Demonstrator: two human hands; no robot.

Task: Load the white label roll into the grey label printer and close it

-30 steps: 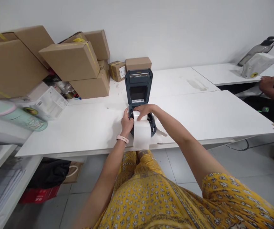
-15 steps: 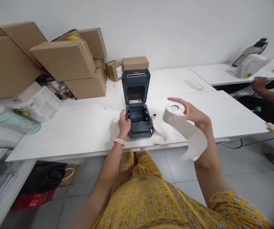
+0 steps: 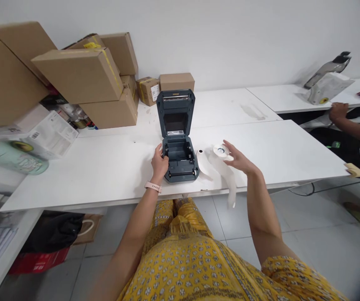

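Observation:
A dark grey label printer (image 3: 181, 166) stands on the white table with its lid raised and its inside bare. My left hand (image 3: 159, 163) grips the left side of its base, thumb over the rim. To the right of the printer, my right hand (image 3: 238, 159) holds a white label roll (image 3: 219, 154) by its right side, low over the tabletop; I cannot tell if it touches the table. A loose strip trails from the roll past the table's front edge. Between printer and roll lies a small narrow roll (image 3: 200, 156) with a strip of white paper hanging off it.
Stacked cardboard boxes (image 3: 79, 75) and a mint green bottle (image 3: 16, 156) crowd the left of the table (image 3: 104, 179). Smaller boxes (image 3: 176, 81) stand behind the printer. At the far right, another person's hands (image 3: 339, 112) rest near a white package (image 3: 330, 88).
My right hand has lowered the label roll toward the tabletop and to the left, and its strip now hangs nearer the table edge. My left hand stays on the printer.

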